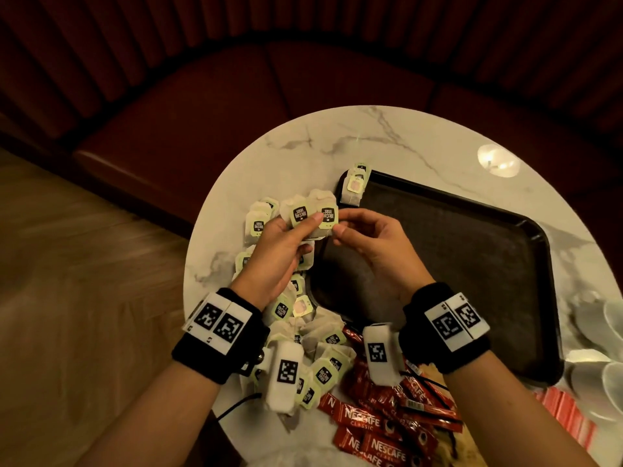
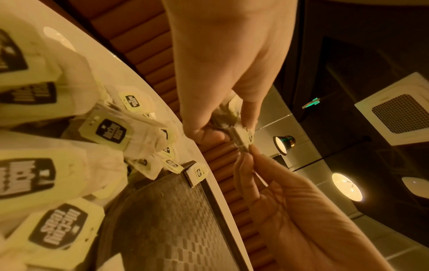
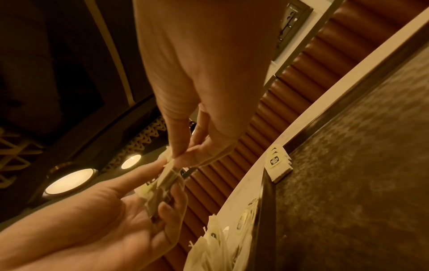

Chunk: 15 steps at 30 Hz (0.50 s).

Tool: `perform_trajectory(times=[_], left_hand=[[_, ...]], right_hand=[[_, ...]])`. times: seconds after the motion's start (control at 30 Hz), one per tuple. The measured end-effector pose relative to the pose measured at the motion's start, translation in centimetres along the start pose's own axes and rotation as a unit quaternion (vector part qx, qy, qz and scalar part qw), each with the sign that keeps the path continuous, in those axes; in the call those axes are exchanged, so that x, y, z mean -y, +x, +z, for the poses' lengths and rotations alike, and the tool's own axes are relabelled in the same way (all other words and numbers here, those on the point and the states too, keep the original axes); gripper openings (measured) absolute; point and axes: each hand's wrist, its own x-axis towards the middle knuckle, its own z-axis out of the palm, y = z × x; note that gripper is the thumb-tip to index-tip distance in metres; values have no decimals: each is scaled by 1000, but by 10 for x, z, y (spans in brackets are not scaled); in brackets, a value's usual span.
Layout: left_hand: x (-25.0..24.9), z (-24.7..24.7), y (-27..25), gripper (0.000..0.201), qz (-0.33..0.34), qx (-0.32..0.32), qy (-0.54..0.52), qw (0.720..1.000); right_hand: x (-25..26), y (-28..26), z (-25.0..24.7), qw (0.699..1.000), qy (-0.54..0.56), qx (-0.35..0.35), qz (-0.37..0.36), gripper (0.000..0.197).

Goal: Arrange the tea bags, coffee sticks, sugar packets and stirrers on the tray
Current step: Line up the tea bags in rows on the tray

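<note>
My left hand [image 1: 305, 227] grips a small fan of white tea bags [image 1: 313, 212] with green tags, held above the table just left of the black tray [image 1: 472, 264]. My right hand [image 1: 338, 227] pinches the right edge of that bunch between thumb and forefinger. In the left wrist view the held tea bags [image 2: 240, 133] sit between my left hand [image 2: 218, 126] and my right hand [image 2: 246, 159]. The right wrist view shows the tea bags [image 3: 167, 180] pinched from above by my right hand [image 3: 183, 157]. A short stack of tea bags [image 1: 354, 187] stands in the tray's far left corner.
A loose pile of tea bags [image 1: 290, 318] lies on the round marble table [image 1: 387, 139], left of the tray. Red coffee sticks [image 1: 381, 429] are heaped at the near edge. Red-striped sugar packets [image 1: 566, 409] and white cups [image 1: 606, 332] sit at the right. A dark booth seat curves behind.
</note>
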Motion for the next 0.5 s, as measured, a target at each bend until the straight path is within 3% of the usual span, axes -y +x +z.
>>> perform_trajectory(times=[0.27,0.5], left_hand=[[5,1,1,16,-1,-3,32,999],[3,0,3,26,6,0,-1,1000]], right_hand=[[0,-7,-6,998,-55,11,-7,23],[-2,-5,-12,997,-70,30,2,23]])
